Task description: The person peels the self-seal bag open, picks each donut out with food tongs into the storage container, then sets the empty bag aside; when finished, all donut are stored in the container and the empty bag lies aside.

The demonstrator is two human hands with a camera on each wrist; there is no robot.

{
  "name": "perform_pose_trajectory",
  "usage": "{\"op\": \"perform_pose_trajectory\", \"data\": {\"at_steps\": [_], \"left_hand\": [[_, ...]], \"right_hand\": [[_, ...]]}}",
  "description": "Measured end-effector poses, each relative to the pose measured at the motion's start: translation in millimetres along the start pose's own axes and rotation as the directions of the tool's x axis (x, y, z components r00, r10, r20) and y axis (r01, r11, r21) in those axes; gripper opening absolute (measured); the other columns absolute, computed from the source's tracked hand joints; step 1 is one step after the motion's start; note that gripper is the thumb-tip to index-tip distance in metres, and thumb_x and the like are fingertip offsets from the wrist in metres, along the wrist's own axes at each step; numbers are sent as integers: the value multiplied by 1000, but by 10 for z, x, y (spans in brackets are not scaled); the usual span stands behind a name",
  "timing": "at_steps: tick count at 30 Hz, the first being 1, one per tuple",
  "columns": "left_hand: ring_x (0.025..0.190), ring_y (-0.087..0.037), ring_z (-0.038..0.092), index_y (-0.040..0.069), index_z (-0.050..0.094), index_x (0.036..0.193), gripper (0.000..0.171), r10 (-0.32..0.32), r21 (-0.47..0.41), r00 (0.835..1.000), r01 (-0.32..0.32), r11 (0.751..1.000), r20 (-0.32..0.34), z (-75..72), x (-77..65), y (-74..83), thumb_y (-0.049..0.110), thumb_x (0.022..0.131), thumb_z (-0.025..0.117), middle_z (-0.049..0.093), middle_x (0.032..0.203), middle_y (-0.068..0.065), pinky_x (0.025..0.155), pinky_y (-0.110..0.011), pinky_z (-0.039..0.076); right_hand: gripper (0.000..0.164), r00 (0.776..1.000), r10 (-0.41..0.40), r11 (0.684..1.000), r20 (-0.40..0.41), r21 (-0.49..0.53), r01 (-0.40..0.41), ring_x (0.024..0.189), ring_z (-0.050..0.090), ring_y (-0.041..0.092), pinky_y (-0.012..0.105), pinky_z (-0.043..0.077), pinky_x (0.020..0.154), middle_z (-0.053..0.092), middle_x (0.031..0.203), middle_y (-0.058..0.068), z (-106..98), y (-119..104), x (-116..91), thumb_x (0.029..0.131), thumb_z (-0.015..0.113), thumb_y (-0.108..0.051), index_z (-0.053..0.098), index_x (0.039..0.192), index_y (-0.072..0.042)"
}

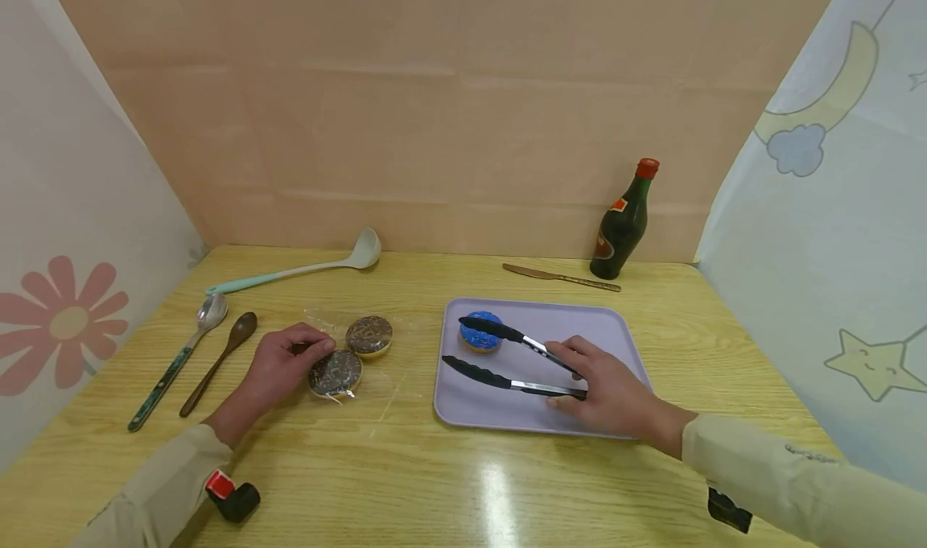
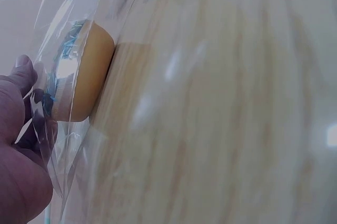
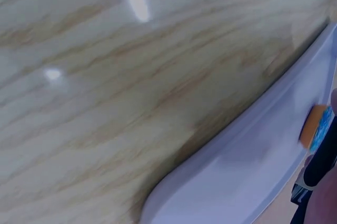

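Observation:
My left hand (image 1: pixel 290 359) pinches the edge of a clear plastic bag (image 1: pixel 394 363), beside the nearer of two chocolate-topped doughnuts (image 1: pixel 336 372). The other doughnut (image 1: pixel 369 336) lies just behind it on the bag. In the left wrist view, the plastic film passes between my fingers and a doughnut's pale side (image 2: pixel 93 71). My right hand (image 1: pixel 604 383) holds black-tipped metal tongs (image 1: pixel 536 389) by their handles, their arms spread apart over a lilac tray (image 1: pixel 579 319). One tong tip overlaps a blue-iced doughnut (image 1: pixel 481 340) on the tray's left part; the other tip is in front of it.
A white ladle (image 1: pixel 365 249) with a mint handle lies at the back left. Nearer are a metal spoon (image 1: pixel 174 375) and a brown wooden spoon (image 1: pixel 224 357). Behind the tray lie a gold-coloured knife (image 1: pixel 561 277) and an upright dark bottle (image 1: pixel 623 230) with a red cap.

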State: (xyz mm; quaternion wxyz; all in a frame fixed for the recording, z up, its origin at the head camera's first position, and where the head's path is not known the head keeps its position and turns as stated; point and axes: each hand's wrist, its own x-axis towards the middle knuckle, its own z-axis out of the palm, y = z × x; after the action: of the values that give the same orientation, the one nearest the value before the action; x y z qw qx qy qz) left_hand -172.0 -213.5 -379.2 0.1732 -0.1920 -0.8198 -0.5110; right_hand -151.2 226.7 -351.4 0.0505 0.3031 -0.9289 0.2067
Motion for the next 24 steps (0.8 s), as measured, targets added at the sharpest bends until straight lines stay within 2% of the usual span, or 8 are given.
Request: {"op": "perform_pose_trajectory", "data": {"at_steps": [3, 14, 24], "left_hand": [[70, -11, 58, -10, 70, 84, 4, -4, -2, 1000, 4, 1000, 3, -2, 0, 1, -11, 83, 66, 64, 79, -19, 60, -19, 46], [70, -11, 59, -8, 70, 85, 5, -6, 1, 1000, 6, 1000, 1, -14, -9, -6, -11, 83, 66, 65, 80, -17, 61, -19, 47], [70, -11, 59, -8, 70, 84, 6, -3, -8, 1000, 3, 1000, -1, -14, -15, -7, -11, 83, 66, 65, 79, -17, 61, -19, 46]], "right_hand": [[61, 999, -27, 1000, 30, 4, 27, 74, 52, 12, 31, 45, 70, 53, 110, 1, 46, -99, 33, 80, 77, -27, 53, 131, -3], [57, 994, -24, 999, 110, -28, 27, 79, 46, 12, 31, 42, 72, 53, 104, 1, 191, -362, 254, 81, 75, -28, 55, 128, -2], [62, 990, 46, 999, 135, -26, -42, 79, 46, 13, 31, 41, 71, 52, 102, 2, 242, -499, 358, 80, 74, -29, 53, 131, 1]]}}
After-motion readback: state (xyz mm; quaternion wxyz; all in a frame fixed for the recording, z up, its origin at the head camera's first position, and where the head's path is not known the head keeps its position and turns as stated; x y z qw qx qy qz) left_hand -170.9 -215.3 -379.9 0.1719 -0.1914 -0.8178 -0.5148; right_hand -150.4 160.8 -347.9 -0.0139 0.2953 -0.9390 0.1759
